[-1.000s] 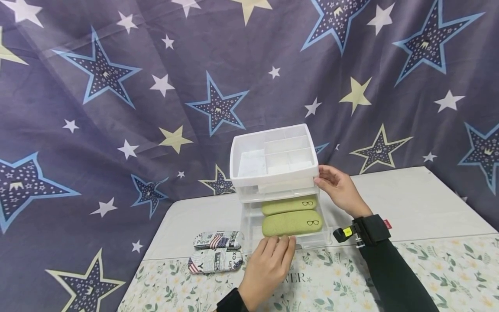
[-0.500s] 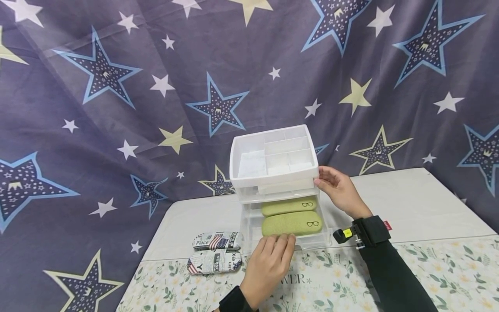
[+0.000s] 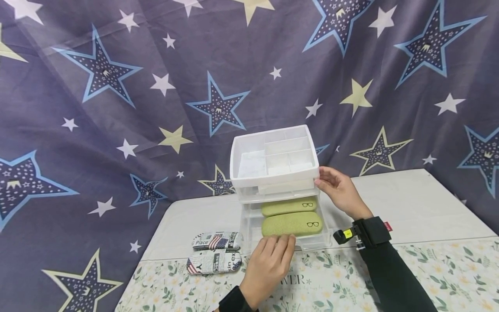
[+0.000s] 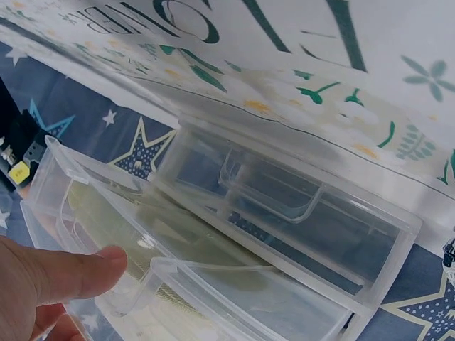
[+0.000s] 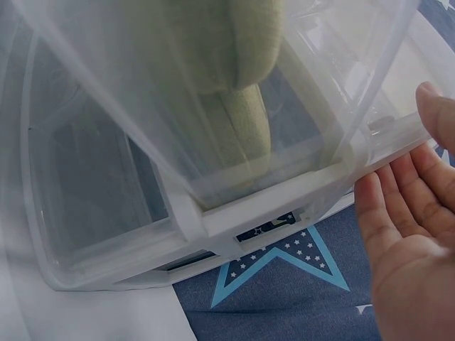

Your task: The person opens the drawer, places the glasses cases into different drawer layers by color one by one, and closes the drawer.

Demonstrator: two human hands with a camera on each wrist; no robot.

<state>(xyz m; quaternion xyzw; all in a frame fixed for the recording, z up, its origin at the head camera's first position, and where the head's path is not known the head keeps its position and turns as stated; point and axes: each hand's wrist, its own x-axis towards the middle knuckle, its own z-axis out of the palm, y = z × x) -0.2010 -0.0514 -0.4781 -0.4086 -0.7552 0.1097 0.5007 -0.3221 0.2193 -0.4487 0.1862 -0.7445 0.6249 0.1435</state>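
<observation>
A white plastic drawer unit point(image 3: 274, 177) stands on the table, its middle drawer point(image 3: 251, 232) pulled out toward me. Inside that clear drawer lie two green glasses cases point(image 3: 292, 223), each printed with small spectacles. My left hand point(image 3: 269, 268) holds the drawer's front edge at the middle; in the left wrist view its thumb point(image 4: 85, 273) lies by the front handle cutout. On the unit's right side, my right hand point(image 3: 341, 190) steadies the frame near the top tray. The right wrist view shows its fingers point(image 5: 394, 195) along the side, with the thumb opposite.
Left of the unit, two glasses cases point(image 3: 214, 261) with newspaper print and flags lie side by side. Dividers split the unit's open top tray point(image 3: 251, 162). A floral cloth point(image 3: 448, 273) covers the table's near part. Behind hangs a star-patterned curtain point(image 3: 156, 43).
</observation>
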